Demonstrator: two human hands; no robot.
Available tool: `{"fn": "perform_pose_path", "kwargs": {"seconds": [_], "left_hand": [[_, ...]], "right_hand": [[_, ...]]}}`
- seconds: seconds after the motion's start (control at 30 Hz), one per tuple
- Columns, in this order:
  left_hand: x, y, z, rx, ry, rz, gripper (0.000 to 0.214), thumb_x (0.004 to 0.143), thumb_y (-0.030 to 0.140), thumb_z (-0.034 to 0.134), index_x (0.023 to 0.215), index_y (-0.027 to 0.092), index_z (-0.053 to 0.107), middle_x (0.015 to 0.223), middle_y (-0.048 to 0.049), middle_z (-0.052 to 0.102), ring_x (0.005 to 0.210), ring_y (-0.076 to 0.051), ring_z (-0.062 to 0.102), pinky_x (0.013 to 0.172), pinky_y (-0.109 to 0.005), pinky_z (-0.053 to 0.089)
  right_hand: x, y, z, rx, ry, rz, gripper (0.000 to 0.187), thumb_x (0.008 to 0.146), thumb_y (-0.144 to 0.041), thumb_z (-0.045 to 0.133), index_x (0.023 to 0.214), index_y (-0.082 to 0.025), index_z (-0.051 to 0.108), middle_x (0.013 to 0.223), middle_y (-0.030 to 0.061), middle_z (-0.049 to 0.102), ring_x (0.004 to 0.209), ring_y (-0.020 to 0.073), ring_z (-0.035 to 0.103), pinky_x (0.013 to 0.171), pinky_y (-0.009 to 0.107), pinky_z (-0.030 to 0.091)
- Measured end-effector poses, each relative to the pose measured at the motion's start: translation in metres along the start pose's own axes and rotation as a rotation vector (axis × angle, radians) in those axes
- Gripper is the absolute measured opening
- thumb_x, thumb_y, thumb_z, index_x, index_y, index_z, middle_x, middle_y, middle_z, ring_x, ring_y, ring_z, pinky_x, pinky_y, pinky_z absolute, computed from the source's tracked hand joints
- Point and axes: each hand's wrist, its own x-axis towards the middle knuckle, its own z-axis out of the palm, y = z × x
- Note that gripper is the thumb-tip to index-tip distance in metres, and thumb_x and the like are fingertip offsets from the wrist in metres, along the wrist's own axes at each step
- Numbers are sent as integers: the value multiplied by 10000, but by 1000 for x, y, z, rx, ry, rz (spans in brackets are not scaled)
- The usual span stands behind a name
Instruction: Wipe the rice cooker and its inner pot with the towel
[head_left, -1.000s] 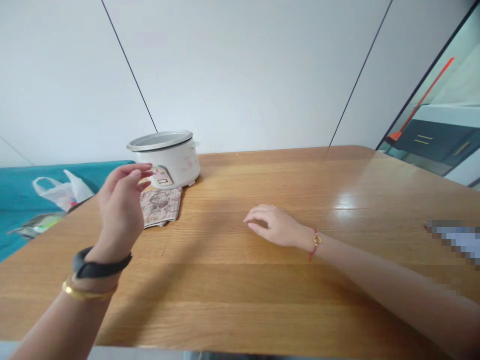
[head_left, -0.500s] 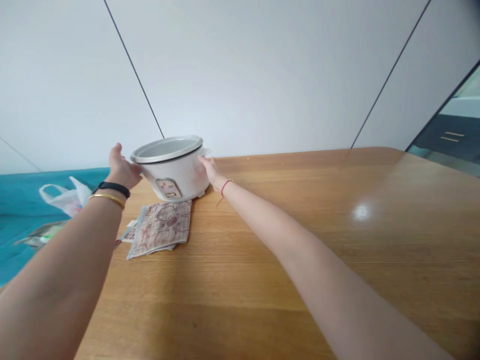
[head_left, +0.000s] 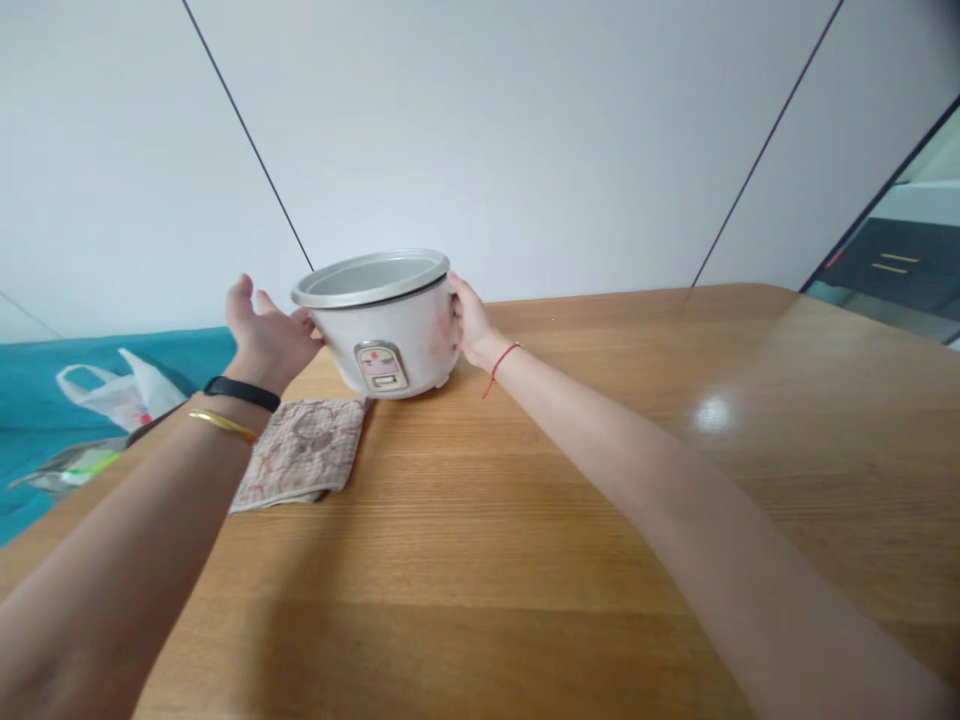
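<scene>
As I see the rice cooker (head_left: 420, 340) from my distant seat: it sits upright, open-topped, toward the back of the wooden table (head_left: 525, 560), between my two hands; whether its feet bear on the wood I cannot tell.
Left hand (head_left: 271, 340): palm turned up at the cooker's left side, thumb lifted and fingers loosely spread, some reaching the cooker just under the rim; I cannot tell whether they have hold of it.
Right hand (head_left: 471, 322): curled closed on the cooker's right side below the rim, fingertips partly hidden.
Control panel (head_left: 381, 368): on the cooker's front, facing me.
Patterned cloth (head_left: 311, 450): folded flat on the wood, in front and left of the cooker, beside my left wrist.
White plastic bag (head_left: 124, 395): on the teal seat (head_left: 30, 385), past the table's left edge.
</scene>
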Motion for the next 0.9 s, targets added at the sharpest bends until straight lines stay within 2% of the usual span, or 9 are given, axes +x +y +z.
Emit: {"fn": "perform_pose_path", "kwargs": {"seconds": [0.1, 0.23, 0.33, 0.43, 0.57, 0.7, 0.8, 0.9], "left_hand": [[-21, -24, 37, -35, -117, -27, 877, 895, 617, 380, 1595, 370, -87, 1237, -98, 609, 973, -232, 602, 911, -444, 427], [-46, -63, 80, -92, -200, -60, 831, 886, 588, 426, 1593, 384, 38, 1201, -92, 635, 977, -244, 613, 879, -417, 449], [-61, -89, 104, -117, -260, -82, 834, 848, 576, 494, 1576, 381, 136, 1139, -80, 668, 990, -251, 627, 864, -403, 462], [-69, -108, 121, -113, -316, -121, 785, 827, 580, 540, 1532, 370, 264, 1069, -57, 698, 1021, -262, 631, 877, -409, 466], [-67, -124, 132, -101, -343, -139, 658, 862, 550, 529, 1472, 362, 372, 1085, -38, 707, 1159, -255, 603, 928, -400, 452], [-56, -135, 137, -88, -343, -146, 583, 892, 533, 481, 1447, 363, 419, 1187, -29, 693, 1260, -229, 560, 984, -387, 439], [-47, -142, 144, -67, -350, -137, 597, 892, 525, 464, 1470, 391, 395, 1272, -4, 676, 1299, -218, 542, 1028, -389, 438], [-42, -143, 151, 22, -356, -131, 663, 906, 543, 418, 1541, 401, 289, 1411, -3, 608, 1391, -209, 476, 1108, -418, 394]], "right_hand": [[-24, -32, -42, -4, 79, 6, 556, 872, -718, 495, 1136, -257, 662, 1189, 50, 706, 1191, 263, 578, 1040, 509, 440], [-55, -70, -98, -84, 176, 21, 541, 875, -714, 473, 1133, -286, 678, 1190, 47, 705, 1230, 283, 533, 1052, 570, 403], [-72, -93, -134, -136, 235, 32, 592, 876, -739, 427, 1114, -267, 693, 1124, 77, 713, 1208, 291, 529, 1039, 587, 401], [-81, -106, -160, -148, 287, 37, 620, 876, -743, 399, 1112, -254, 698, 1046, 95, 715, 1152, 287, 547, 1011, 588, 421], [-81, -107, -178, -122, 357, 9, 582, 881, -722, 406, 1055, -247, 693, 981, 80, 710, 1102, 264, 562, 973, 525, 463], [-72, -98, -182, -52, 413, -55, 589, 871, -735, 408, 985, -224, 677, 921, 76, 701, 1037, 253, 593, 879, 427, 509], [-62, -93, -180, -15, 412, -107, 626, 871, -755, 388, 998, -210, 669, 932, 83, 708, 1028, 252, 615, 851, 394, 521], [-51, -92, -182, -39, 422, -142, 652, 891, -751, 327, 1035, -214, 668, 1017, 96, 723, 1089, 261, 620, 900, 422, 523]]}}
